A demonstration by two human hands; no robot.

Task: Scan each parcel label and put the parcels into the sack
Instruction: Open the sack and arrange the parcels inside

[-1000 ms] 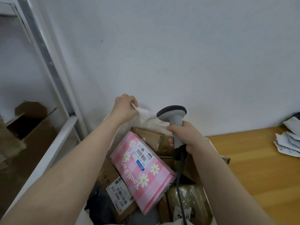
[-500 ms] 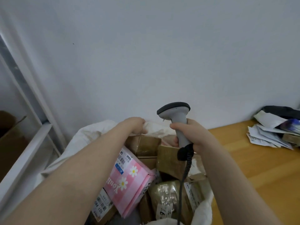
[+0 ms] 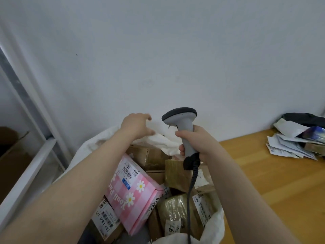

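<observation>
A white cloth sack (image 3: 98,141) stands open at the table (image 3: 263,173) edge, its mouth wide and its far rim crumpled against the wall. It is packed with parcels. A pink parcel (image 3: 133,194) printed with daisies lies tilted in the left half of the sack, with its white barcode label (image 3: 127,170) facing up. Below it, at the sack's near left, a brown carton (image 3: 105,221) shows a label reading "507 PB02 172". At the back of the sack, under the crumpled rim, sits a plain brown box (image 3: 151,155). A taped brown parcel (image 3: 175,175) lies right of the pink one, and nearer the camera a parcel in shiny wrap (image 3: 174,212) fills the sack's near right, also labelled.

Well to the right of the sack, against the wall, a heap of white mailers (image 3: 295,143) lies on the table. Left of the sack stand a white metal frame (image 3: 26,176) and, beyond it, an open cardboard box (image 3: 10,155).

The left hand (image 3: 137,125) reaches over the sack to its far rim, fingers spread and gently curved. The thumb seems to touch the bunched cloth, though the angle hides whether any fabric is pinched; the grip looks loose and holds nothing firmly. The right hand (image 3: 198,143) is above the sack's right side, its grip closed tight round the handle of a grey scanner (image 3: 182,124). The scanner is upright, its dark head turned left toward the other hand. Its black cable (image 3: 191,187) hangs down over the parcels.
</observation>
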